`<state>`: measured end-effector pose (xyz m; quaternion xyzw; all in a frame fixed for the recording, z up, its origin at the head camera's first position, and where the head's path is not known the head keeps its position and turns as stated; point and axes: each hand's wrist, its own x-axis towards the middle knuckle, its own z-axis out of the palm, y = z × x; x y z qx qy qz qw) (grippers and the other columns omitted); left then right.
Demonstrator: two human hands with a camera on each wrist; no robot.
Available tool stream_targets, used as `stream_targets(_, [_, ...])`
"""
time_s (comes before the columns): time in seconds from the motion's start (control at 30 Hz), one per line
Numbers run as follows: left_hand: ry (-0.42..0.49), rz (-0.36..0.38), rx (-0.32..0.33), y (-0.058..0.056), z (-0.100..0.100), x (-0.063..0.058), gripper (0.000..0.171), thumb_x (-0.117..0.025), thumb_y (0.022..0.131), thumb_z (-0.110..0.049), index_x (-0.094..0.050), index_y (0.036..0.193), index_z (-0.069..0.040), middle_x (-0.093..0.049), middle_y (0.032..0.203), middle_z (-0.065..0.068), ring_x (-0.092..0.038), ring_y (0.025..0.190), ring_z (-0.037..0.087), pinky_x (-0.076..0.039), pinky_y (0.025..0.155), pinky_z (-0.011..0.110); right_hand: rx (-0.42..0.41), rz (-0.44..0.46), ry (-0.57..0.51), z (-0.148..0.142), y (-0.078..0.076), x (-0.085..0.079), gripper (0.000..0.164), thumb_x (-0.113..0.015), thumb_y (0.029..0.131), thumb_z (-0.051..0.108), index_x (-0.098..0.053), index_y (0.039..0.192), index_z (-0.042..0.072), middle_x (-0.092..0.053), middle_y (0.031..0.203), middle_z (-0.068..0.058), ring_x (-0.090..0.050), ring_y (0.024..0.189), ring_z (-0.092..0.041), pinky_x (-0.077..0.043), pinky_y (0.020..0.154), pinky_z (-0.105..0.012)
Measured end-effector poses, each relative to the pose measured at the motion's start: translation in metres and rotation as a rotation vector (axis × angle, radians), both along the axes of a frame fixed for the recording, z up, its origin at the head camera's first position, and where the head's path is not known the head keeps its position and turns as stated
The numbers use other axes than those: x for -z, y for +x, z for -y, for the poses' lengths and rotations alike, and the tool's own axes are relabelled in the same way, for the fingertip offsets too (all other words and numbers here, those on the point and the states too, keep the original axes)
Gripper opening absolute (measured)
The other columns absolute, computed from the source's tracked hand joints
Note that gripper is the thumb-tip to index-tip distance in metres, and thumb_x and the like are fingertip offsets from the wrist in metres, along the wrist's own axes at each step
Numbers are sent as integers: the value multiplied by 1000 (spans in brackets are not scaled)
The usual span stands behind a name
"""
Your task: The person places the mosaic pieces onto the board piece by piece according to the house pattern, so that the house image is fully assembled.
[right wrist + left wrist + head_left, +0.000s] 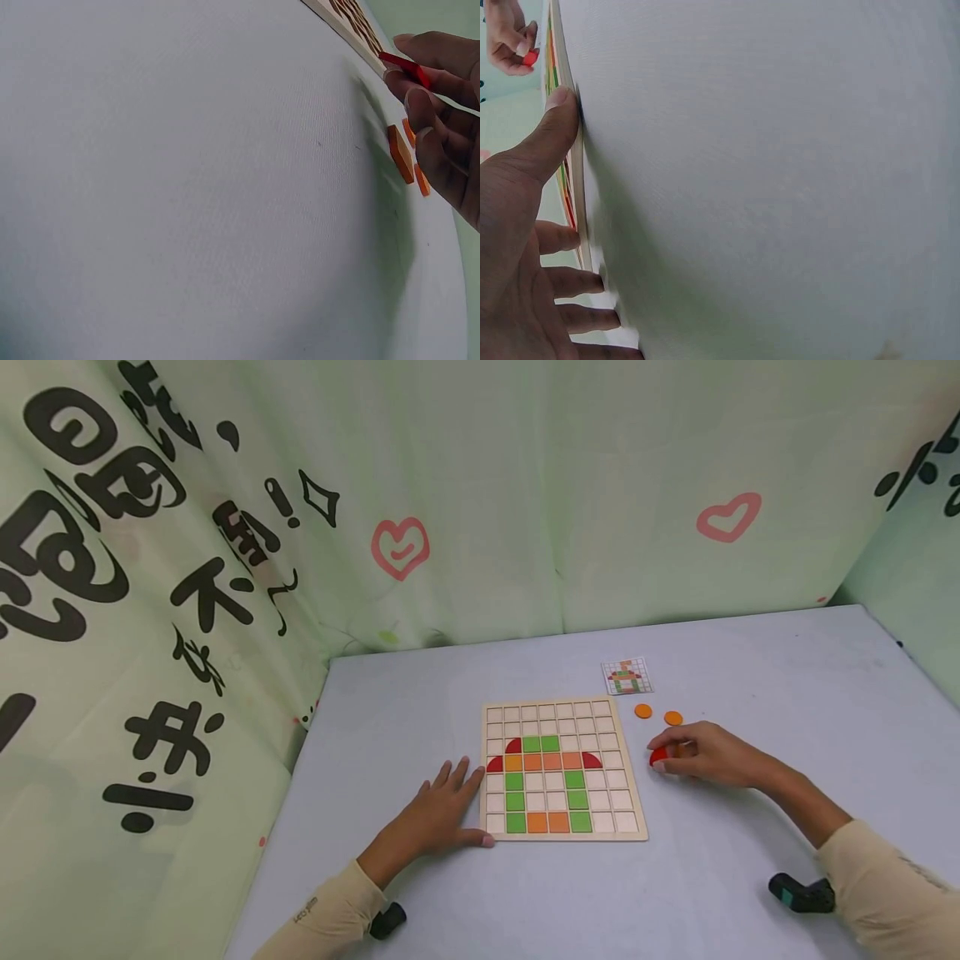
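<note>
A wooden grid board [638,820] lies on the table, with green, orange and red tiles set in several of its squares. My left hand [442,814] rests at the board's left edge, fingers spread and thumb at the near left corner. Just right of the board, my right hand [705,756] pinches a red tile [405,66] between thumb and fingertips, above the tabletop. Beneath that hand lies an orange piece [400,154], mostly hidden in the head view. Two round orange pieces, one nearer the board [642,711] and one farther right [672,717], lie beyond it.
A small printed pattern card [627,677] lies behind the board's far right corner. Dark devices hang below the left sleeve [387,921] and the right sleeve [801,893]. Pale curtains [555,510] with writing and hearts surround the white-covered table [420,685].
</note>
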<state>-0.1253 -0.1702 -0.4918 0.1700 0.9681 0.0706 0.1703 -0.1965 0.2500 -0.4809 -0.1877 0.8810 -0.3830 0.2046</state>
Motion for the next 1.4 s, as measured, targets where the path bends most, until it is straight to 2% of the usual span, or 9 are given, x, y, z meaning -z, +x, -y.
stream_targets(0.1, [1,-2,1,0,0,0,108,-75,75,-68,-29,159,-18,-27,165,16,-26,151,44,-37,109,66,-2,22,-25,4,-2,1,35,-73,89,14,-67,121,0,-64,85,-4,-58,61,-13,-48,57,-23])
stream_targets(0.4, [-2,0,0,0,0,0,108,-75,76,-68,-29,159,-18,-26,165,15,-25,151,44,-37,109,66,-73,74,-82,16,-6,-1,36,-64,95,9,-63,129,-2,-60,66,-5,-50,54,-10,-39,53,-21])
stream_targets(0.53, [-1,-3,0,0,1,1,108,-75,76,-68,-29,159,-18,-26,165,15,-25,151,44,-37,108,66,-83,89,-97,19,-8,-1,35,-67,94,11,-64,127,0,-63,70,-5,-51,55,-11,-41,53,-21])
stream_targets(0.77, [-7,-10,6,-1,1,3,108,-74,76,-68,-28,160,-19,-26,166,15,-25,151,44,-37,108,66,-74,41,-151,31,-12,2,29,-74,90,12,-68,117,3,-69,92,-6,-52,54,-12,-45,55,-23])
stream_targets(0.93, [-10,-7,5,-1,1,3,108,-74,76,-69,-28,160,-19,-26,166,15,-25,151,44,-37,108,66,-44,6,-151,46,-15,4,29,-76,88,13,-68,115,3,-66,99,-7,-53,57,-12,-46,56,-22])
stream_targets(1.17, [-16,-7,3,-1,1,4,108,-73,75,-70,-28,160,-19,-26,166,14,-25,151,43,-37,109,66,30,-88,-77,69,-20,8,25,-77,87,15,-70,110,8,-64,91,-2,-54,67,-14,-45,60,-22])
stream_targets(1.4, [-16,1,-1,-1,1,3,108,-74,75,-69,-28,160,-20,-25,166,14,-24,151,43,-36,109,66,96,-117,-110,89,-26,15,19,-74,86,9,-72,105,8,-65,88,-3,-55,79,-17,-44,63,-23])
